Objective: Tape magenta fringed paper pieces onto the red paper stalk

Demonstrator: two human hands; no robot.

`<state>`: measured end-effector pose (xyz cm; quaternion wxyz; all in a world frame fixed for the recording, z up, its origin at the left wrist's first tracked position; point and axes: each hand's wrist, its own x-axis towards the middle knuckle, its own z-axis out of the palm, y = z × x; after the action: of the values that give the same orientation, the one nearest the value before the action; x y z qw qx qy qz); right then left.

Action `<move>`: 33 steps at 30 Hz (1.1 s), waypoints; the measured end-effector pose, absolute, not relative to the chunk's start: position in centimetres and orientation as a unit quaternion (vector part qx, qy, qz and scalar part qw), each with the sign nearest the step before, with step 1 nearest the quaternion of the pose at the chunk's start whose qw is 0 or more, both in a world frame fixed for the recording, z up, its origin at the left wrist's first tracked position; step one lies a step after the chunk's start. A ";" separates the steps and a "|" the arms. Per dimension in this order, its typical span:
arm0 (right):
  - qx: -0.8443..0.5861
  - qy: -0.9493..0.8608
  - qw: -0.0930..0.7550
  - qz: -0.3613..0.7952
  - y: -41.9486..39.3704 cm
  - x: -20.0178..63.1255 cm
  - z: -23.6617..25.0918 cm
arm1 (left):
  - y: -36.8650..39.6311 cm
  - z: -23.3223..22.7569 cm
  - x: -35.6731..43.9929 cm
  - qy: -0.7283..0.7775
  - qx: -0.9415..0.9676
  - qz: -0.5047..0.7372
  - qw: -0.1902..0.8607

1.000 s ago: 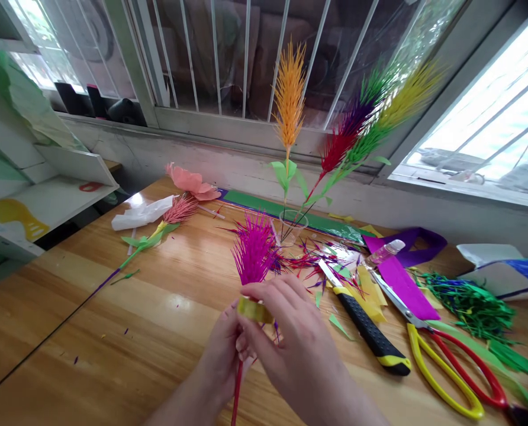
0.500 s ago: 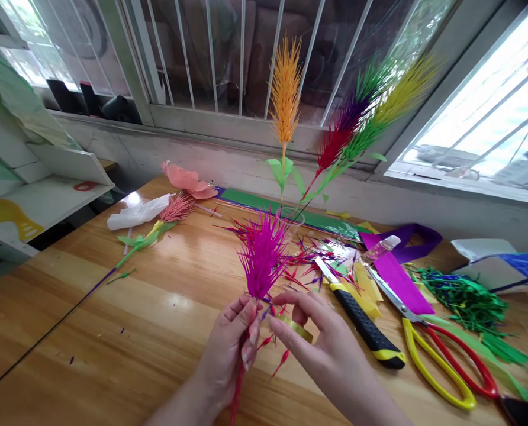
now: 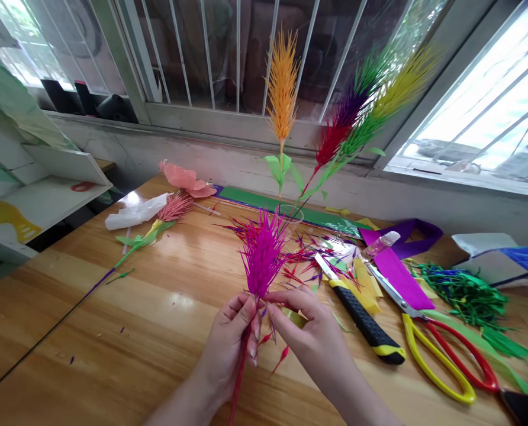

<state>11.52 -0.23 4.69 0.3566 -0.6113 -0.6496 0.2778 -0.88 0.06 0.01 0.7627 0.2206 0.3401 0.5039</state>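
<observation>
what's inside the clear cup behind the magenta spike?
The clear cup holds the thin stems of the orange spike and the red, green and yellow spikes. The magenta spike hides its lower part and base.

One head-worn camera looks forward and down, close over the wooden table [image 3: 113, 319], facing the barred window [image 3: 228, 59] along the far wall.

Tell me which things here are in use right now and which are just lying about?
In use: left hand, right hand, magenta paper plume, its red stem, yellow-green tape roll.
Lying about: utility knife, scissors, pink flower, glue bottle.
</observation>
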 end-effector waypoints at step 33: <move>-0.566 -0.641 0.444 0.266 -1.9 10.8 4.3 | 0.6 -0.7 -1.3 0.286 0.218 0.438 0.824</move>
<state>10.79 -1.89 4.34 0.4444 -0.5664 -0.6410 0.2660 -1.30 0.56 -0.74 0.8240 0.2178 0.2862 0.4378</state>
